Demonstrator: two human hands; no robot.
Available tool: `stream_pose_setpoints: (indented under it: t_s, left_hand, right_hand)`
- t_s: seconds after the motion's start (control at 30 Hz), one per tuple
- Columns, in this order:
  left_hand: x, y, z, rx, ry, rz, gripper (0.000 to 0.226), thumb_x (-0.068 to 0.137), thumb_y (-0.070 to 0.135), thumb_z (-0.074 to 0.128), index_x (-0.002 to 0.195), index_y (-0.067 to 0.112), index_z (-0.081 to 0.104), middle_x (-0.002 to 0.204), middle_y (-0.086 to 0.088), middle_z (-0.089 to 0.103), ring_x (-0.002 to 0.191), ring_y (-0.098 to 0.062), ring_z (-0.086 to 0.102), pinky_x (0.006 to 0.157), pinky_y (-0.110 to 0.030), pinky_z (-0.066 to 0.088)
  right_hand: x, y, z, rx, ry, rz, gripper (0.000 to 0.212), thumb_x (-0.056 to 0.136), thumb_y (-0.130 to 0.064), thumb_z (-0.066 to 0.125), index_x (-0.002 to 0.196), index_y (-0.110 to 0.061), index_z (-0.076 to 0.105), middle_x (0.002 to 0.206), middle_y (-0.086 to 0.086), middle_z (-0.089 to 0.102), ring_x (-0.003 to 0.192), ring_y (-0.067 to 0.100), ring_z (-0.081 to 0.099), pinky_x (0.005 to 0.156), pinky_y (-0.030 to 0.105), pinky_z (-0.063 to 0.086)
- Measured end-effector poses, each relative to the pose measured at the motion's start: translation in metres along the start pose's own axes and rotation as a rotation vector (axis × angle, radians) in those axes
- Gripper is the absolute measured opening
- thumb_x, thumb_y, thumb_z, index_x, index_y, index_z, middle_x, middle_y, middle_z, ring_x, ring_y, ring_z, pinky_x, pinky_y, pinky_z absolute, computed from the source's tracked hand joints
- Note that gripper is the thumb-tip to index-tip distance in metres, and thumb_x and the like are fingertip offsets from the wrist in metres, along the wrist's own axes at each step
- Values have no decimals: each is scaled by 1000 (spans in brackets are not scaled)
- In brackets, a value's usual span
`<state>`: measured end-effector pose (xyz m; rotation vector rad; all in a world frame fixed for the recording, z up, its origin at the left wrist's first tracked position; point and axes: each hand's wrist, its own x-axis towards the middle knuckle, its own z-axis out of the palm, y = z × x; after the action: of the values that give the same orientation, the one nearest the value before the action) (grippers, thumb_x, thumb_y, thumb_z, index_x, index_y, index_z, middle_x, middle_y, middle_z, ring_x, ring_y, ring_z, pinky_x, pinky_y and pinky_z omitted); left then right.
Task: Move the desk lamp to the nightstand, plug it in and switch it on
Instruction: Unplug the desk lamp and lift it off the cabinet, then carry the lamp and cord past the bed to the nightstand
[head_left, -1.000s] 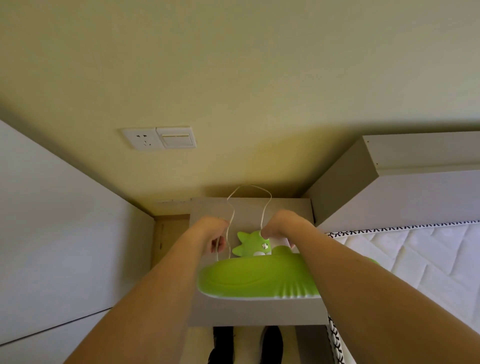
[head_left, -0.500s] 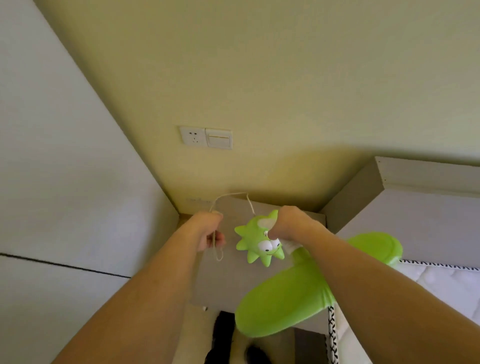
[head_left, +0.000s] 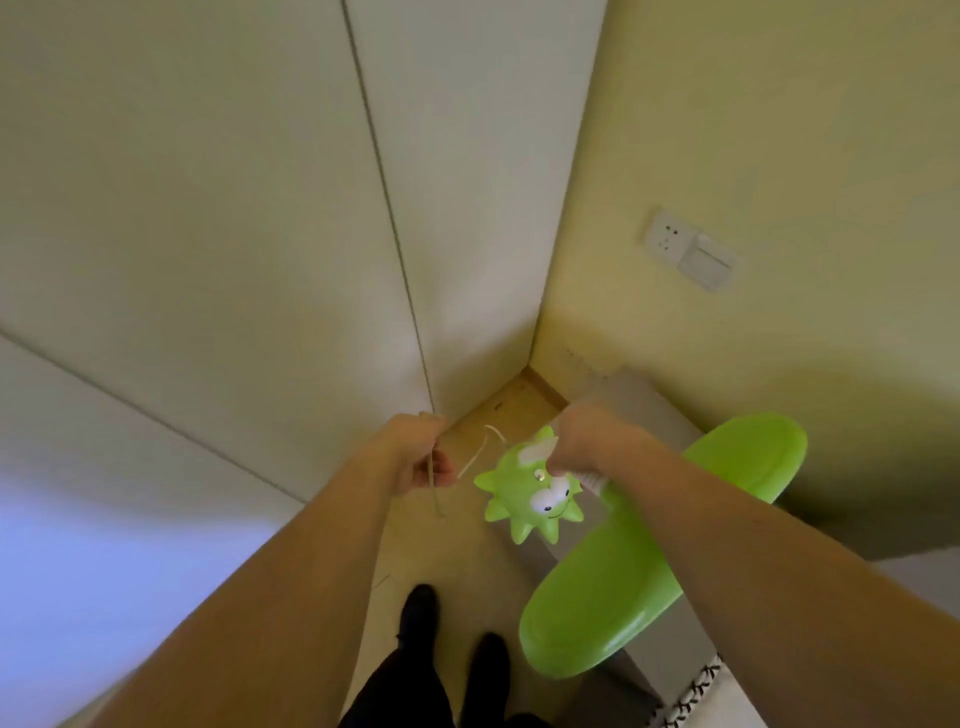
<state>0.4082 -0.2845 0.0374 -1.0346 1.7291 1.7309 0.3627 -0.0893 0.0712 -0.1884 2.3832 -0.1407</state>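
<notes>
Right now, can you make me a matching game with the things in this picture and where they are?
Things:
1. white cord
2. green spiky lamp head
3. wall socket
4. black shoes

Places:
A. on the yellow wall, beside a light switch
B. on the floor at the bottom of the picture
C. gripped by the left hand
D. under the right hand

Pairs: 1-C, 2-D, 3-A, 4-B
</notes>
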Motion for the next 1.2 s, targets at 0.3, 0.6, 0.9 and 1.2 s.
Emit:
stream_pose_setpoints:
  t_s: [0.3, 0.6, 0.9, 1.2]
  left_hand:
    - [-65, -139, -153, -370, 261, -142, 28, 99, 25, 42, 79, 5, 42, 66, -16, 50, 54, -24, 53, 45, -36, 57]
    - [-146, -309, -285, -682, 410, -261, 31, 98, 34, 40, 82, 8, 45, 74, -14, 62, 62, -27, 61, 68, -37, 50]
    - [-244, -487, -376, -1069, 633, -295, 34, 99, 34, 38, 80, 6, 44, 68, -14, 58, 59, -26, 59, 62, -35, 52]
    - [-331, -597, -419, -1389, 919, -294, 30, 98, 33, 41, 82, 8, 44, 70, -10, 58, 49, -21, 58, 47, -29, 54]
  right_hand:
    - [-11, -181, 89, -398, -165, -346, 25, 67, -27, 74, 79, -12, 59, 87, 7, 63, 79, 27, 62, 63, 29, 45]
    - [-92, -357, 226, -750, -260, -626, 37, 72, -25, 73, 102, -8, 61, 106, 9, 66, 83, 25, 63, 47, 24, 38]
    - [-185, -495, 377, -1084, -341, -889, 21, 69, -27, 71, 73, -13, 55, 73, 1, 59, 59, 20, 58, 45, 25, 43]
    - [-272, -596, 485, -1228, -403, -1177, 49, 63, -32, 76, 100, -4, 61, 72, 3, 58, 71, 25, 64, 56, 27, 44]
